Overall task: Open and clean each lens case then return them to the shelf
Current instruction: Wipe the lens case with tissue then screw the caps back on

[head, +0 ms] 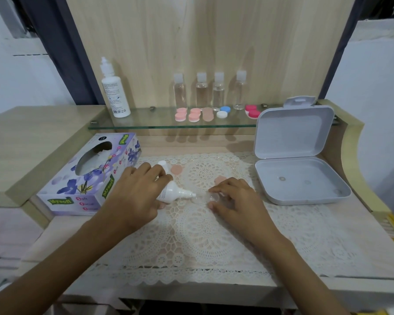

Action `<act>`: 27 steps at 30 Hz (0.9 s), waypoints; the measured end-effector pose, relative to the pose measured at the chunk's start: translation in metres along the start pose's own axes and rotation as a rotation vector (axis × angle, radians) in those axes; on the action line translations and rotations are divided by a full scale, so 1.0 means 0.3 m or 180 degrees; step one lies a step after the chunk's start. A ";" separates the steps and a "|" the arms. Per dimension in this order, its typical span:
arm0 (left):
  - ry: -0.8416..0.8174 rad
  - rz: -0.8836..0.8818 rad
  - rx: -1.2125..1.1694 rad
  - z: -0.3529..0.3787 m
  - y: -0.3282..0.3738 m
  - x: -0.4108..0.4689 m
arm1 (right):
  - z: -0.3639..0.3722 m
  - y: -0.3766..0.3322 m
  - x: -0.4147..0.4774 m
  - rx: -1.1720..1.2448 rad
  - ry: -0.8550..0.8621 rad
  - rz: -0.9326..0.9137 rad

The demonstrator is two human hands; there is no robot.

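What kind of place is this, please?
Probably a home vanity desk: a narrow glass shelf holds four small clear plastic bottles and round coloured lens cases, a cream lace cloth covers the top, beside a purple flowered tissue box.

Inventory by count:
- clear plastic bottles with white caps (179, 92): four
- tall white solution bottle with printed label (116, 94): one
- small white squeeze bottle (171, 191): one
- pink twin-cup lens cases (180, 114): two
- beige lens case (207, 113): one
- blue-and-white lens case (223, 112): one
- red lens case (252, 111): one
- clear uncapped lens case (210, 197), partly hidden: one
- loose round peach caps (176, 169): two
- floral cardboard tissue box (89, 178): one
- grey hinged plastic box (293, 155), lid up: one
- cream lace cloth (203, 235): one
- glass shelf (146, 123): one
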State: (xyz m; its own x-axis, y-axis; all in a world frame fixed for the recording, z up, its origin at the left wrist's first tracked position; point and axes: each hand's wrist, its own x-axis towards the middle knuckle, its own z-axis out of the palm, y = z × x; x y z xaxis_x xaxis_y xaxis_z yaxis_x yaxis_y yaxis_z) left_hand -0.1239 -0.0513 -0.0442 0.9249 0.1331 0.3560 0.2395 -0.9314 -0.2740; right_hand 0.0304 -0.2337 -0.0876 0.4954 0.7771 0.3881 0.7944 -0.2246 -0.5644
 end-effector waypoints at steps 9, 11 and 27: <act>0.0192 0.0125 0.0100 -0.023 0.005 0.023 | 0.004 0.002 0.000 0.0017 0.0011 -0.0003; 0.0207 0.0151 0.0099 -0.024 0.005 0.026 | 0.004 0.003 -0.001 0.0035 0.0007 0.0002; 0.0068 0.0105 0.0055 -0.024 0.002 0.029 | 0.003 0.002 -0.004 0.0056 0.0013 0.0041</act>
State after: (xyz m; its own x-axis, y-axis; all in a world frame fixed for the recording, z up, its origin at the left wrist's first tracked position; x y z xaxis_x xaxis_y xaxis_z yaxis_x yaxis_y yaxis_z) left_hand -0.1178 -0.0531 -0.0348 0.9260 0.0951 0.3655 0.2143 -0.9292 -0.3011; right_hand 0.0299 -0.2342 -0.0890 0.5070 0.7718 0.3837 0.7816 -0.2241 -0.5821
